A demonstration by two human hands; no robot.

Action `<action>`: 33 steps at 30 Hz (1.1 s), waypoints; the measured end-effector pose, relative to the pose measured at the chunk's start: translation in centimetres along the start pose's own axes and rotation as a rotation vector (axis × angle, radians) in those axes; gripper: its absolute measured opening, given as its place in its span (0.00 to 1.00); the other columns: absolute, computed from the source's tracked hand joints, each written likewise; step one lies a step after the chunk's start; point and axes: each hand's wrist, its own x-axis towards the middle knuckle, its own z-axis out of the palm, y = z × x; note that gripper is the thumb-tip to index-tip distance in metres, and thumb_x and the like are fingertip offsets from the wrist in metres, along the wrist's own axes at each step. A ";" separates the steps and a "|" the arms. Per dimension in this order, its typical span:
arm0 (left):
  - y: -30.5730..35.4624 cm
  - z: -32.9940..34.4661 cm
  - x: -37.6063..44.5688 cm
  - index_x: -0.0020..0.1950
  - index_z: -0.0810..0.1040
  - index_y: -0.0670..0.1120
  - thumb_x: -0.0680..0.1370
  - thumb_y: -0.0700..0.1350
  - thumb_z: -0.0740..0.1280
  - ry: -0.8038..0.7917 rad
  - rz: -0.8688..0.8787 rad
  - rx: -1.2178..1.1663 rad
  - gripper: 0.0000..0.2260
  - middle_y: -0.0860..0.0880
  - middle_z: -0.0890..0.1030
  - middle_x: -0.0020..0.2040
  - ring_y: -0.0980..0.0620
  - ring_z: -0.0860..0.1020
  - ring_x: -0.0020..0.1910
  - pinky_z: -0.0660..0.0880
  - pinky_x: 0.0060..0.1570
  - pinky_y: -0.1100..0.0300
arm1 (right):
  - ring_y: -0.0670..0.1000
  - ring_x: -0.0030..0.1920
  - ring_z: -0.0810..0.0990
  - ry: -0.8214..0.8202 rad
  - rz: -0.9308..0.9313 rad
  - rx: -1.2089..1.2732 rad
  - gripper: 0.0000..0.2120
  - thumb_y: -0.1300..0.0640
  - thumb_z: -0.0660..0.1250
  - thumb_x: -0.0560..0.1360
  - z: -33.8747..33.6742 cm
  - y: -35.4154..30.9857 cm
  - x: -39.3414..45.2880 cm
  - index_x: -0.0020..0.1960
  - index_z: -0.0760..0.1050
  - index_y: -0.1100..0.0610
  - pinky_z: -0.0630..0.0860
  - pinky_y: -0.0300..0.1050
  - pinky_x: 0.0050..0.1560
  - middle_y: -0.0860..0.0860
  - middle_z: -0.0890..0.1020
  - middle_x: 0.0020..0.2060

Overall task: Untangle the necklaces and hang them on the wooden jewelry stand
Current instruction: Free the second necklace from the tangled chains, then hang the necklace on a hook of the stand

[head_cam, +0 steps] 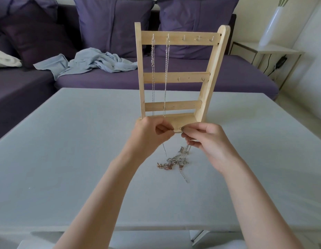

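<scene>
Necklaces: two silver chains (166, 74) hang from the left hooks of the wooden jewelry stand (179, 76), upright on the worktop (66, 141). Left hand (150, 133) and right hand (208, 139) each pinch one end of a short chain stretch (178, 129) just before the stand's base. Tangled pile (174, 161) lies on the worktop below the hands.

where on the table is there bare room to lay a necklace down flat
Bare tabletop lies left of the left hand, and more right of the right hand and the wooden jewelry stand. The near strip between the forearms is free too. It is crowded in the middle, where the tangled necklaces lie below both hands.
</scene>
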 end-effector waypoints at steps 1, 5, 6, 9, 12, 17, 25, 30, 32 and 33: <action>0.0 0.0 0.0 0.43 0.82 0.42 0.72 0.37 0.70 0.002 0.013 0.008 0.02 0.56 0.79 0.33 0.67 0.75 0.30 0.69 0.34 0.77 | 0.48 0.36 0.76 0.007 -0.002 0.003 0.04 0.65 0.67 0.73 -0.1 0.0 0.0 0.41 0.79 0.60 0.75 0.39 0.42 0.51 0.81 0.33; 0.1 -0.1 0.1 0.41 0.82 0.43 0.72 0.37 0.70 -0.013 0.010 -0.043 0.02 0.56 0.79 0.33 0.66 0.75 0.30 0.69 0.34 0.76 | 0.48 0.39 0.78 -0.013 0.000 0.041 0.05 0.65 0.66 0.75 -0.4 0.0 0.2 0.41 0.78 0.60 0.75 0.42 0.49 0.51 0.82 0.35; 0.1 -0.1 0.1 0.41 0.81 0.43 0.72 0.37 0.70 -0.021 -0.011 -0.090 0.02 0.55 0.79 0.33 0.65 0.75 0.29 0.69 0.34 0.76 | 0.48 0.38 0.78 -0.027 0.001 0.087 0.06 0.65 0.64 0.75 -0.4 -0.1 0.3 0.42 0.78 0.60 0.75 0.42 0.49 0.50 0.82 0.33; 0.2 -0.1 0.1 0.39 0.79 0.45 0.72 0.38 0.71 -0.076 -0.131 -0.249 0.04 0.52 0.81 0.36 0.64 0.78 0.34 0.71 0.38 0.72 | 0.48 0.32 0.75 -0.049 0.005 0.203 0.06 0.66 0.62 0.76 -0.3 -0.2 0.3 0.42 0.76 0.61 0.75 0.40 0.43 0.49 0.77 0.28; 0.3 -0.2 -0.1 0.40 0.73 0.46 0.75 0.38 0.67 -0.206 -0.282 -0.606 0.06 0.48 0.83 0.43 0.54 0.81 0.46 0.74 0.53 0.60 | 0.46 0.26 0.66 -0.090 0.031 0.289 0.05 0.66 0.62 0.76 -0.2 -0.4 0.3 0.42 0.74 0.61 0.69 0.37 0.31 0.49 0.72 0.26; 0.7 -0.3 0.2 0.41 0.75 0.46 0.78 0.39 0.63 -0.161 -0.311 -0.663 0.07 0.52 0.74 0.33 0.55 0.70 0.33 0.74 0.39 0.65 | 0.44 0.25 0.63 -0.229 0.071 0.065 0.04 0.65 0.67 0.73 0.0 -0.4 -0.1 0.47 0.77 0.60 0.62 0.36 0.30 0.47 0.72 0.27; 2.5 -0.6 0.4 0.43 0.77 0.50 0.79 0.39 0.60 -0.040 -0.088 -0.487 0.09 0.55 0.75 0.33 0.55 0.65 0.32 0.60 0.33 0.62 | 0.43 0.21 0.60 -0.074 -0.115 -0.092 0.04 0.60 0.68 0.74 0.0 -2.4 -1.1 0.46 0.79 0.61 0.56 0.34 0.22 0.46 0.67 0.25; 4.0 -1.4 1.5 0.42 0.81 0.51 0.79 0.43 0.61 -0.033 -0.089 -0.351 0.10 0.53 0.69 0.33 0.61 0.65 0.26 0.59 0.29 0.67 | 0.43 0.22 0.60 0.000 -0.167 -0.155 0.05 0.58 0.68 0.74 -0.4 -5.1 -0.8 0.47 0.79 0.60 0.57 0.35 0.23 0.42 0.66 0.21; 5.0 -1.9 2.2 0.41 0.80 0.48 0.80 0.44 0.60 -0.057 -0.079 -0.327 0.11 0.53 0.67 0.32 0.61 0.64 0.26 0.61 0.30 0.67 | 0.44 0.22 0.61 0.014 -0.185 -0.158 0.05 0.57 0.68 0.74 -0.6 -6.9 -0.5 0.46 0.79 0.59 0.57 0.35 0.22 0.43 0.67 0.22; 5.6 -2.1 2.5 0.41 0.80 0.46 0.80 0.45 0.60 -0.075 -0.077 -0.341 0.11 0.53 0.66 0.31 0.60 0.63 0.26 0.61 0.31 0.66 | 0.43 0.22 0.60 0.015 -0.186 -0.139 0.05 0.57 0.68 0.74 -0.7 -7.7 -0.3 0.46 0.79 0.59 0.57 0.35 0.22 0.45 0.67 0.23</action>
